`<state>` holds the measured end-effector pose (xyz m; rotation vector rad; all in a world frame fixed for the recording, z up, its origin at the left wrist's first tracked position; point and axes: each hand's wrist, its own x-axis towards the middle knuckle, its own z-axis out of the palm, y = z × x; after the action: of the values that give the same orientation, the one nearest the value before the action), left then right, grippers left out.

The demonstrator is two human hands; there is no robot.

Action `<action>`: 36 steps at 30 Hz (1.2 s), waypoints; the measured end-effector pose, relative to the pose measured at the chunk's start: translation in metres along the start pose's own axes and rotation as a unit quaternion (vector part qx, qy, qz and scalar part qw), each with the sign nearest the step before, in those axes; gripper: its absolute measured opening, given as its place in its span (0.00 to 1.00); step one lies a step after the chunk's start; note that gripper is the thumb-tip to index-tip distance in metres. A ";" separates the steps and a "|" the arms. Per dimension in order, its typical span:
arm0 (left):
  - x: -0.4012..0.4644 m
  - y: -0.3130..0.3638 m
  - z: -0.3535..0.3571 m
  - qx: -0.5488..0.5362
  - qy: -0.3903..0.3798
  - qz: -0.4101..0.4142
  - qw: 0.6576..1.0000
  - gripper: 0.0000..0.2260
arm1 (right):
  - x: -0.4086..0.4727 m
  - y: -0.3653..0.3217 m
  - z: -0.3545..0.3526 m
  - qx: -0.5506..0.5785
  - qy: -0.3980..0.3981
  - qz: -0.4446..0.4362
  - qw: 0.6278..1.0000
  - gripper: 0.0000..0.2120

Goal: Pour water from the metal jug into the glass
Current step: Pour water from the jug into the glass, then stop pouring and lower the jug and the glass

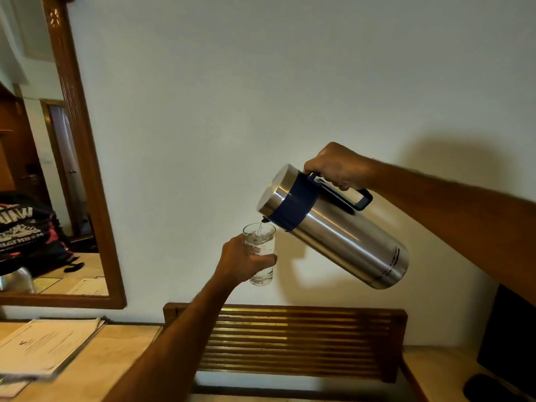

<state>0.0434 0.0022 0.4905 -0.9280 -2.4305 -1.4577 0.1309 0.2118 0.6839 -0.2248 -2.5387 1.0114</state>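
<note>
Metal jug point(342, 227) tilted in right hand point(336, 166) — spout over glass point(260, 250).

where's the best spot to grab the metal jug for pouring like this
Probably the dark blue handle, taken from the side opposite the spout, as the right hand does now. The handle is a closed loop that fingers wrap through, which steadies the metal jug while it tilts toward the glass in the left hand. The smooth steel body looks too wide for a firm grip.

Glossy steel jug point(342, 230), clear glass point(261, 250)
</note>
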 end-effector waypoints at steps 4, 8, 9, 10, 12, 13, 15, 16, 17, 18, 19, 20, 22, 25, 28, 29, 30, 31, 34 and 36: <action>0.001 0.002 -0.004 -0.015 0.005 0.002 1.000 0.19 | -0.015 0.030 0.003 0.104 0.033 0.025 0.994 0.14; -0.003 0.001 -0.002 -0.035 0.011 0.008 0.999 0.11 | -0.038 0.072 0.014 0.236 0.063 0.059 0.968 0.19; -0.004 -0.001 -0.001 -0.043 0.013 0.001 0.999 0.11 | -0.044 0.083 0.020 0.267 0.073 0.069 0.959 0.19; -0.006 -0.008 0.004 -0.052 0.011 -0.017 0.998 0.14 | -0.050 0.098 0.029 0.296 0.083 0.084 0.948 0.20; -0.013 -0.023 0.016 -0.066 0.006 -0.053 0.996 0.23 | -0.064 0.126 0.048 0.342 0.109 0.111 0.927 0.21; -0.019 -0.033 0.023 -0.076 -0.002 -0.074 0.994 0.27 | -0.072 0.139 0.059 0.359 0.119 0.128 0.917 0.21; -0.032 -0.056 0.040 -0.097 -0.024 -0.116 0.988 0.29 | -0.084 0.166 0.084 0.372 0.137 0.161 0.904 0.19; -0.039 -0.070 0.051 -0.111 -0.036 -0.135 0.984 0.30 | -0.090 0.181 0.099 0.375 0.146 0.177 0.898 0.17; -0.048 -0.082 0.060 -0.129 -0.045 -0.154 0.979 0.29 | -0.097 0.194 0.113 0.384 0.153 0.192 0.890 0.14; -0.058 -0.097 0.071 -0.142 -0.054 -0.176 0.973 0.29 | -0.104 0.209 0.128 0.395 0.160 0.205 0.881 0.13; -0.067 -0.111 0.083 -0.153 -0.063 -0.193 0.967 0.28 | -0.110 0.224 0.142 0.402 0.167 0.217 0.873 0.14; -0.076 -0.130 0.099 -0.157 -0.075 -0.209 0.962 0.28 | -0.115 0.246 0.161 0.409 0.175 0.234 0.865 0.16; -0.096 -0.161 0.123 -0.161 -0.093 -0.235 0.954 0.29 | -0.129 0.276 0.191 0.429 0.193 0.259 0.844 0.16; -0.130 -0.220 0.167 -0.143 -0.121 -0.284 0.940 0.31 | -0.149 0.333 0.240 0.427 0.205 0.294 0.830 0.14; -0.162 -0.280 0.212 -0.119 -0.135 -0.317 0.931 0.32 | -0.169 0.394 0.285 0.429 0.201 0.316 0.822 0.16; -0.172 -0.298 0.224 -0.114 -0.134 -0.334 0.926 0.33 | -0.176 0.412 0.297 0.427 0.202 0.322 0.821 0.17; -0.182 -0.314 0.235 -0.109 -0.129 -0.354 0.920 0.33 | -0.182 0.427 0.307 0.423 0.206 0.329 0.819 0.17; -0.192 -0.330 0.246 -0.108 -0.123 -0.373 0.913 0.33 | -0.188 0.442 0.318 0.420 0.212 0.332 0.817 0.16; -0.222 -0.371 0.273 -0.099 -0.117 -0.416 0.896 0.34 | -0.207 0.481 0.349 0.403 0.212 0.340 0.823 0.13; -0.242 -0.392 0.290 -0.090 -0.115 -0.433 0.889 0.34 | -0.220 0.502 0.368 0.411 0.206 0.339 0.821 0.15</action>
<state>0.0576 0.0120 -0.0537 0.0472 -3.1268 -1.9234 0.1775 0.2825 0.0291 -0.9911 -1.4309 1.9520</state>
